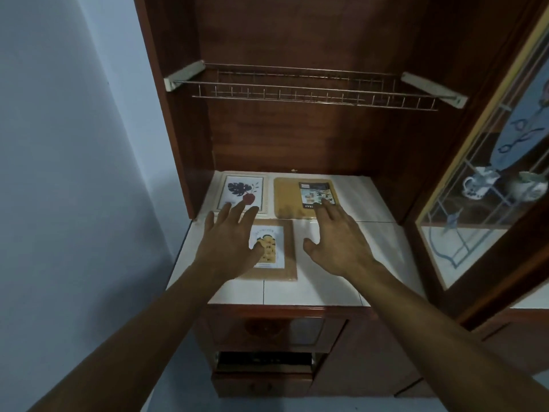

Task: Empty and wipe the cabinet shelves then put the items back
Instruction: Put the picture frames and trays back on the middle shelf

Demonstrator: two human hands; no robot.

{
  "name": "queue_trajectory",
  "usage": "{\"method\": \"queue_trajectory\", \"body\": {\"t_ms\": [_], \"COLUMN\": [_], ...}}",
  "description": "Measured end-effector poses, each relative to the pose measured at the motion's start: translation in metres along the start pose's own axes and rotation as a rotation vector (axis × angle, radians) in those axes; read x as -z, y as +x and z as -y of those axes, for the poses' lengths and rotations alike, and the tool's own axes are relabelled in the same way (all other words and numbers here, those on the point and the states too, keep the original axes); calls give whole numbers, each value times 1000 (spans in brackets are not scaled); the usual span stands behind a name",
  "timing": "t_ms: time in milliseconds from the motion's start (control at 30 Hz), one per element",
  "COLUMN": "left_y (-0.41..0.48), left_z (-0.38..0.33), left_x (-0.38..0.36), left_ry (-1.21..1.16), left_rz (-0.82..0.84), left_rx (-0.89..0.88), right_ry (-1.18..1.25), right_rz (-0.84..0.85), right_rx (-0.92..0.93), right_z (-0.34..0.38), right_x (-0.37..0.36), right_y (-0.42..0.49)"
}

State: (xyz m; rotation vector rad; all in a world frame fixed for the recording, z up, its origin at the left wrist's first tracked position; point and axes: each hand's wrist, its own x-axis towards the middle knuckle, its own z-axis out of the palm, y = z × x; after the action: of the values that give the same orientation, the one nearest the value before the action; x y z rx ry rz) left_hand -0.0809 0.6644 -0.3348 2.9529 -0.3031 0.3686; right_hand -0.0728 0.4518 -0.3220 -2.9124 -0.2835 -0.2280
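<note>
Three flat items are laid on the tiled shelf [371, 233] inside the cabinet [297, 138]. A leaf print [243, 191] is placed at the back left, and a tray [288, 200] is set just beside it on the right. A second print [285, 251] is laid in front of both. A wire rack [312, 90] is mounted above, across the cabinet. A glass door [481, 203] is seen at the right, with cups [478, 185] kept behind it. A drawer [264, 362] is found below the shelf.

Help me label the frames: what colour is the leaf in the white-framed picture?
The leaf is dark blue-black, best seen in head view.
</note>
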Motion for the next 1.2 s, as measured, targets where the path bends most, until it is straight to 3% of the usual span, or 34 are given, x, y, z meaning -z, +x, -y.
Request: {"method": "queue_trajectory", "body": {"t_ms": [533,1200], "left_y": [92,158], "left_z": [33,79], "left_x": [-51,-112], "left_ry": [-29,-232], "left_rz": [-48,68], "left_rx": [5,116], "right_ry": [44,101], "right_rz": [62,112], "right_rx": [-79,-228], "right_z": [-29,-63], "right_x": [-42,-102], "right_y": [92,154]}}
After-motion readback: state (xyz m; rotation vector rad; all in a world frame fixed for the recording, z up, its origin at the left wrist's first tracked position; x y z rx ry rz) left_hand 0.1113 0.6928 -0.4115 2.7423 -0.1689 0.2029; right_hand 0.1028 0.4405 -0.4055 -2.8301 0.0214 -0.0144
